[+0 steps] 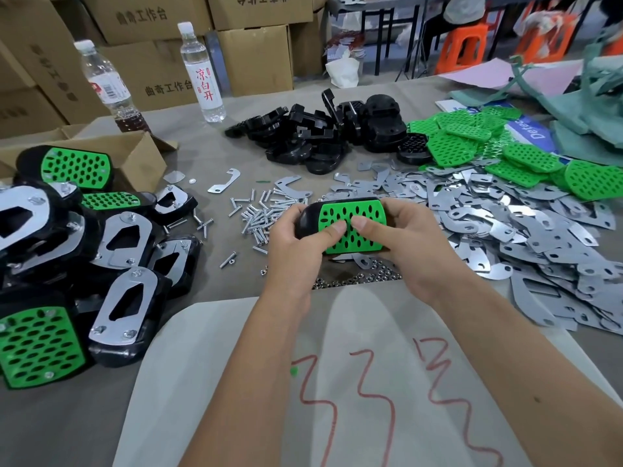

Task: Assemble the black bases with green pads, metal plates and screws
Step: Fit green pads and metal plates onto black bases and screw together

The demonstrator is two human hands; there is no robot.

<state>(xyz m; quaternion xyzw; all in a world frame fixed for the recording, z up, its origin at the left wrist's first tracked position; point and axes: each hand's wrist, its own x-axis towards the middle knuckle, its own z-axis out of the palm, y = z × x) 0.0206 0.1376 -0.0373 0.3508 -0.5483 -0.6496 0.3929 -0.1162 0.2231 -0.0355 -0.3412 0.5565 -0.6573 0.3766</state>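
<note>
Both hands hold one black base (306,215) with a green perforated pad (354,210) laid on top, just above the table's middle. My left hand (296,244) grips its left end, thumb on the pad. My right hand (408,241) grips the right end, thumb pressing the pad too. Loose screws (259,210) lie scattered behind the left hand. Small nuts (357,279) lie below the base. Metal plates (526,230) are heaped at the right, green pads (478,146) behind them, and bare black bases (323,133) at the back centre.
Finished assemblies (84,264) are piled at the left beside an open cardboard box (135,153). Two water bottles (202,72) stand at the back left before stacked cartons. A white cloth with red scribbles (337,382) covers the near table. Teal fabric (590,106) lies back right.
</note>
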